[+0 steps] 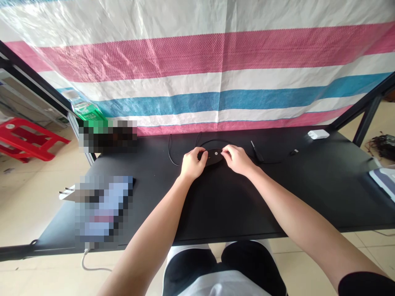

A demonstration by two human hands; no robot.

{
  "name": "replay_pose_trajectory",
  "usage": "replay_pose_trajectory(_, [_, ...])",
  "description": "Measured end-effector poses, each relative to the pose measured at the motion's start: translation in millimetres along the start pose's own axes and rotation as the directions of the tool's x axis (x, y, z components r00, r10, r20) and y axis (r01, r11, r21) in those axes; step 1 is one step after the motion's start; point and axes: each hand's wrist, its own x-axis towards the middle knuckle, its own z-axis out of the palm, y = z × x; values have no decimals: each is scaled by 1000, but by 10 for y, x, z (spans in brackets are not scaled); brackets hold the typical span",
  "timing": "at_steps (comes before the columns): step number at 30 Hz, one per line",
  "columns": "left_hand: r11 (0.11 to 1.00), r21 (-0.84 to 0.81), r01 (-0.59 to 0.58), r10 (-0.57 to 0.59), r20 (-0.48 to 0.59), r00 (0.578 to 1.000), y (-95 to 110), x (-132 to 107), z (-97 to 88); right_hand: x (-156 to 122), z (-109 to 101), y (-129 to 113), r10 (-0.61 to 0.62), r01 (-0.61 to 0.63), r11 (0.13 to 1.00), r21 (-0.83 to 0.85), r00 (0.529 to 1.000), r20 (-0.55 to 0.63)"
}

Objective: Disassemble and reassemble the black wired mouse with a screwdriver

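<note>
My left hand [194, 161] is closed around the left end of a black computer mouse [212, 157], which seems to lie underside up, with a small round white spot showing. At the mouse's right end, my right hand [237, 158] has its thumb and fingertips pinched together; what is between them is too small to make out. A thin black cable [216, 140] curves behind both hands. Just right of my right hand lies a small dark tool [257, 152] with a thin, pale tip. Further right is a USB plug [294, 152].
The black table [222, 205] carries a white charger [319, 134] at back right and a blurred phone-like object [108, 209] at front left. A green-labelled bottle [91, 115] stands back left. Striped plastic sheeting [185, 53] closes off the back. A red stool [29, 137] stands left.
</note>
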Motion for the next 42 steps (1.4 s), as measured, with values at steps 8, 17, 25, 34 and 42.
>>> replay_pose_trajectory(8, [1000,9,-17,17,-1,1000,0,-6,4,7,2,-23,63,-62,997,43,997,-35])
replay_pose_trajectory(17, [999,6,-36,36,1,999,-14,-8,18,0,19,6,204,-199,956,215,979,0])
replay_pose_trajectory(25, [999,-13,-34,34,3,999,-18,-8,31,30,-26,-19,222,-246,954,174,964,146])
replay_pose_trajectory(34, [997,-81,8,-5,38,999,-62,9,55,15,16,-3,280,-291,889,354,956,82])
replay_pose_trajectory(42, [992,-62,107,-100,107,989,-21,-8,4,14,-35,-23,304,-311,810,497,948,99])
